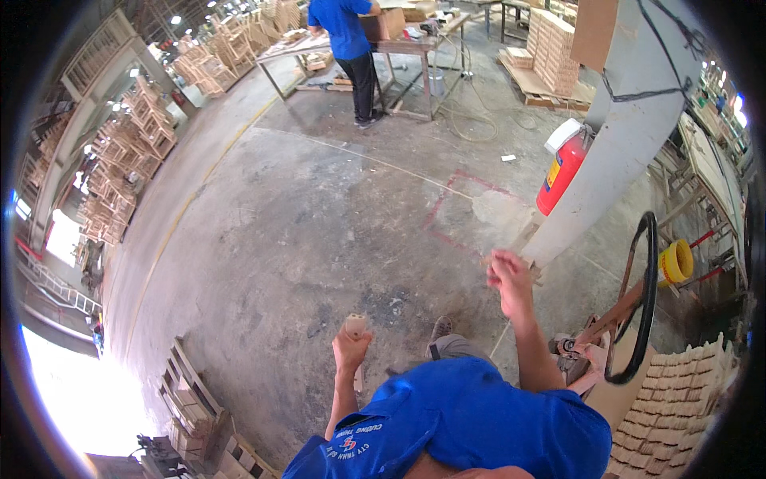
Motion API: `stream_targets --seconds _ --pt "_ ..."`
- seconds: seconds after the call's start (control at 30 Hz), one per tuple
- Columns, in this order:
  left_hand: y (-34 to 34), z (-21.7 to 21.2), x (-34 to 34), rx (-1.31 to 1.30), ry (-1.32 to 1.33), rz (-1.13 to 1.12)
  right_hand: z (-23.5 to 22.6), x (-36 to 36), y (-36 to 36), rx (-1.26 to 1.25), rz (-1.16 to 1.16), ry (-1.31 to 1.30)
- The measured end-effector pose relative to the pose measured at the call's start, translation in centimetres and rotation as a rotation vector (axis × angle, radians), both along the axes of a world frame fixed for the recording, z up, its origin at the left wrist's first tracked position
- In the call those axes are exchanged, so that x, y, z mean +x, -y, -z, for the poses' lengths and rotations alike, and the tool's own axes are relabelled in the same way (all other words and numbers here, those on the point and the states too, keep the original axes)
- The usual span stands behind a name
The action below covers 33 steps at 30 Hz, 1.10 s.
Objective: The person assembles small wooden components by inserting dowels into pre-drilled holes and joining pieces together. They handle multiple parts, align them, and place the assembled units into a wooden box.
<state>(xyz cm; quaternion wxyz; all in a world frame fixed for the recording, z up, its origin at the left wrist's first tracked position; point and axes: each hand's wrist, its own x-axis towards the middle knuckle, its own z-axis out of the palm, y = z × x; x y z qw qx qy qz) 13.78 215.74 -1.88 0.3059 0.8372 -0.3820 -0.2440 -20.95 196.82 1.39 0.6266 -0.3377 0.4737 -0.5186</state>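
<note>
My left hand is closed around a pale wooden piece. Small round holes show in the piece's upper end, and a bit of it also shows below the fist. Raised to the right, my right hand has its fingers loosely bent and somewhat apart, with nothing I can make out in them. It appears in front of the foot of a grey column, where small wooden bits partly show behind it. Below and between the hands, one of my shoes is on the concrete floor.
A red fire extinguisher hangs on the grey column. At right are a black-rimmed wheel, a yellow bucket and stacked wooden parts. A pallet lies lower left. Beyond, a person in blue stands at a workbench.
</note>
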Motion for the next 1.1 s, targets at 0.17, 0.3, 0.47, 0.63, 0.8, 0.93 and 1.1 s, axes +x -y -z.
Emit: stream_targets --seconds 0.17,0.3,0.47,0.63,0.8,0.93,1.1 --pt "16.1 -0.8 1.9 -0.074 -0.052 0.002 -5.5 2.9 16.2 -0.292 -0.047 -0.105" --pt "29.8 0.6 4.1 -0.071 -0.061 0.039 -5.6 5.1 28.1 -0.346 -0.039 -0.165" --pt "49.2 2.8 8.5 -0.141 -0.279 -0.01 -5.2 7.2 44.0 -0.322 -0.031 -0.213" --pt "73.1 0.5 15.3 -0.767 -1.266 -0.51 -6.9 8.3 57.8 -0.239 0.045 -0.197" --pt "92.2 -1.1 15.9 -0.688 -1.428 -0.587 -7.2 5.4 69.6 -0.156 0.191 -0.141" --pt "104.4 -1.1 12.3 -0.59 -1.533 -0.706 -5.2 3.0 79.5 -0.089 0.247 -0.057" --pt "117.7 0.8 8.3 -0.674 -1.606 -0.835 -2.6 0.2 93.5 -0.073 0.186 -0.003"
